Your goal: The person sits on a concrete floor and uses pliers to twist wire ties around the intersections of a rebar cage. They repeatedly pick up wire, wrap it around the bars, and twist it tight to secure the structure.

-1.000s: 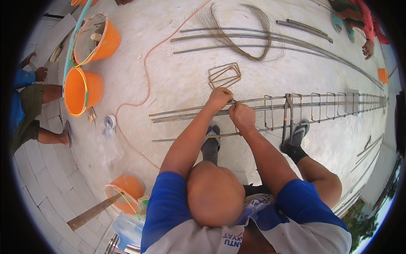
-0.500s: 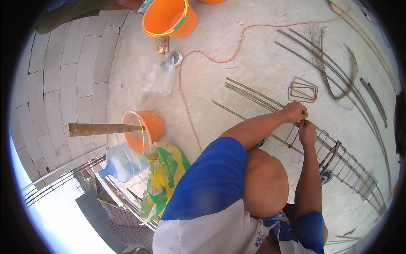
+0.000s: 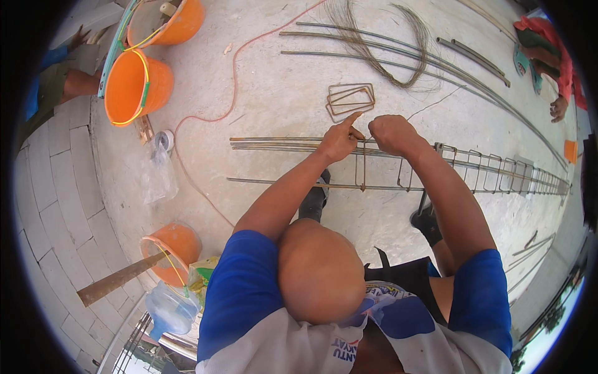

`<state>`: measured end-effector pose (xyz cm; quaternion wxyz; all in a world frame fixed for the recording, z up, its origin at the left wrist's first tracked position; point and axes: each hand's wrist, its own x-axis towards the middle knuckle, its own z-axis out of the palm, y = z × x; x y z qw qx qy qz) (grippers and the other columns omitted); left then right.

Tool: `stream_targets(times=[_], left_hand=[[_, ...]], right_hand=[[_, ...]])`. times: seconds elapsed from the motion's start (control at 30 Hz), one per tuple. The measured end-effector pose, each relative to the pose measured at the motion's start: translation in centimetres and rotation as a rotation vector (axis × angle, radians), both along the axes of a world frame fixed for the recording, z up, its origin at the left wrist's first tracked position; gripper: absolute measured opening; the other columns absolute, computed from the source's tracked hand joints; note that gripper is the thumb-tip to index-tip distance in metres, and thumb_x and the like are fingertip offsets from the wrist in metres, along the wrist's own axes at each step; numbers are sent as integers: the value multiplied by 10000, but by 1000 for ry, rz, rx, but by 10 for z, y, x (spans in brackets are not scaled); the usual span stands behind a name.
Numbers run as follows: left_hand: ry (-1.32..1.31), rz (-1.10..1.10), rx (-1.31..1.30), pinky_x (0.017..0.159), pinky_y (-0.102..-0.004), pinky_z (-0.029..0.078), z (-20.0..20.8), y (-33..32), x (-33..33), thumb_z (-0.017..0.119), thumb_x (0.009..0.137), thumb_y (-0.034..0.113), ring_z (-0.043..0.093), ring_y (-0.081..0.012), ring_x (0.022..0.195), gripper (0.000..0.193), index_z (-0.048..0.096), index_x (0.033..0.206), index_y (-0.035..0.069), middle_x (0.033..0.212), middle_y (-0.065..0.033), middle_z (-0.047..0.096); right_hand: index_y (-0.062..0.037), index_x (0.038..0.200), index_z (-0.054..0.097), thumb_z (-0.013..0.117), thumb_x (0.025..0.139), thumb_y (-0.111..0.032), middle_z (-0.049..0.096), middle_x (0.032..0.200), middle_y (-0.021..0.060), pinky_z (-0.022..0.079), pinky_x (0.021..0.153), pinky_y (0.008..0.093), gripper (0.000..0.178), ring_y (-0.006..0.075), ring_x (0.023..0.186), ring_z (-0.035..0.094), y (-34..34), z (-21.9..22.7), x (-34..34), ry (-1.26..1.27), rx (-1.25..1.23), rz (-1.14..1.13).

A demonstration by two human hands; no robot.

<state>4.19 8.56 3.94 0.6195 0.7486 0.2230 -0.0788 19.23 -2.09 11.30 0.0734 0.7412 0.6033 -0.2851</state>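
A long cage of steel rebar (image 3: 274, 148) lies across in front of me, with square stirrups (image 3: 364, 168) around its bars. My left hand (image 3: 338, 142) is at the far bars beside one stirrup, its index finger stretched out and its other fingers curled. Just right of it, my right hand (image 3: 393, 134) is closed in a fist over the same bars. What either hand grips is hidden. A thin dark strand (image 3: 436, 101) runs away beyond the right fist; I cannot tell if it is held. Several loose stirrups (image 3: 350, 101) lie past my hands.
Loose rods (image 3: 349, 57) and a bundle of thin wire (image 3: 374, 59) lie farther off. Orange buckets (image 3: 159, 87) stand left, along with a water jug (image 3: 171, 308) and a red cord (image 3: 235, 87). People are at the far left and far right (image 3: 564, 56).
My hands were together at the bars; now they are a little apart. The view has swung right, so the cage appears nearly level and a person shows at the right.
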Motion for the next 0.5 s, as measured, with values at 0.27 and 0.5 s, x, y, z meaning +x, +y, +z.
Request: stream_targets(times=[0.27,0.5], left_hand=[[72,53,-32,839,-366,514,0,-3,1,502,813,26,672,-299,945,622,384,1423,45,988,-141,719],[119,-9,-41,798,-344,520,12,-5,0,589,805,107,680,-264,915,522,518,1312,1,998,-156,716]], right_hand=[[-49,868,688,597,828,-129,689,842,168,546,701,424,128,346,788,678,19,-48,-6,-3,82,-210],[-25,844,704,600,745,-136,683,836,218,544,720,445,182,370,799,676,-1,-8,-13,155,-265,-61]])
